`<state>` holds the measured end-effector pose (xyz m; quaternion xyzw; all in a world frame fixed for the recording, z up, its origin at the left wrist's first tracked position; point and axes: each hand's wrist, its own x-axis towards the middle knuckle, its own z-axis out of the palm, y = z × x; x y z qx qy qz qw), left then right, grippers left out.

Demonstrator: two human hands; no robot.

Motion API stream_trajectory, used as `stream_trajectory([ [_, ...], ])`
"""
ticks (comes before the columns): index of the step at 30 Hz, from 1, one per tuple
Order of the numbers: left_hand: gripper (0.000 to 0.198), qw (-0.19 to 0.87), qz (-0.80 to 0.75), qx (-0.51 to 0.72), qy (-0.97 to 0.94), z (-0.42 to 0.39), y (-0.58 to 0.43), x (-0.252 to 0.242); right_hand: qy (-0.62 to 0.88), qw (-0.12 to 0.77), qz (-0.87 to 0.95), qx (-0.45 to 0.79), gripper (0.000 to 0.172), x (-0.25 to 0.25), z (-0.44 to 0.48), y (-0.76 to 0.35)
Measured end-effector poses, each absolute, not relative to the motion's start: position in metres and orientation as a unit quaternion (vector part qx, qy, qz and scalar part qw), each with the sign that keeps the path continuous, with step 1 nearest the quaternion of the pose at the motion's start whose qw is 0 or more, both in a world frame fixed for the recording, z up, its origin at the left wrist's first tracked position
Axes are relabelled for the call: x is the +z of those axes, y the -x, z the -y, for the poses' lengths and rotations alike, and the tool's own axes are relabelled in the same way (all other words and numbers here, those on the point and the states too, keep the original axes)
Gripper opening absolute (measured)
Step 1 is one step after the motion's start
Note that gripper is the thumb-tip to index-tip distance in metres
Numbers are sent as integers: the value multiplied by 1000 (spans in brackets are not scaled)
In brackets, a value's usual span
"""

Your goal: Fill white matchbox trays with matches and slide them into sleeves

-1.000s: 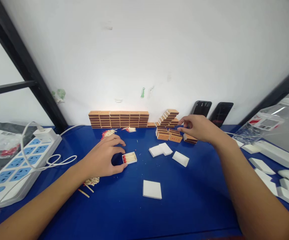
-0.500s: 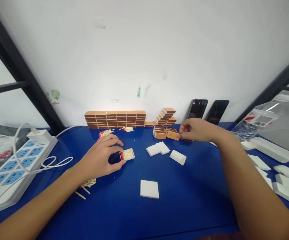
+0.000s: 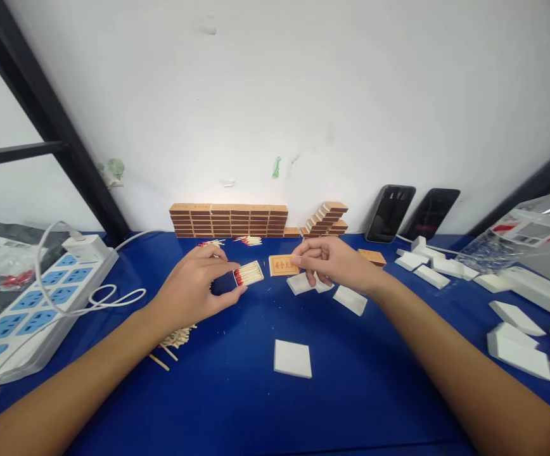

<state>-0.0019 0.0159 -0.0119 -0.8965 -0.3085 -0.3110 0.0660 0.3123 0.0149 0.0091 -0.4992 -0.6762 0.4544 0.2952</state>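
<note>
Between thumb and fingers, my left hand (image 3: 202, 282) grips a white matchbox tray (image 3: 249, 275) filled with red-tipped matches. My right hand (image 3: 332, 261) pinches an orange matchbox sleeve (image 3: 282, 265) with printed characters, just right of the tray and apart from it. Under my right hand lie white trays (image 3: 300, 284), partly covered by it. Another white tray (image 3: 350, 300) rests to their right, and a flat white tray (image 3: 293, 358) lies nearer to me. Loose matches (image 3: 180, 337) are heaped beside my left wrist, partly hidden by it.
Matchboxes form a stacked wall (image 3: 229, 220) at the back, with a stepped stack (image 3: 327, 219) to its right. Two phones (image 3: 391, 213) lean on the wall. A power strip (image 3: 42, 304) stands left; white trays (image 3: 517, 351) and a plastic bottle (image 3: 517, 231) lie right.
My right hand has moved left from the pile of sleeves by the stepped stack, bringing one sleeve near the match-filled tray. My left hand still holds the tray. The view has shifted slightly.
</note>
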Motion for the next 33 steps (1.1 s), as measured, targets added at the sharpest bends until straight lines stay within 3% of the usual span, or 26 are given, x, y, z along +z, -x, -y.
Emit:
stream_trajectory([
  [33, 38, -29, 291, -342, 893, -18, 3, -17, 469, 315, 625, 538, 49, -6, -11, -298],
])
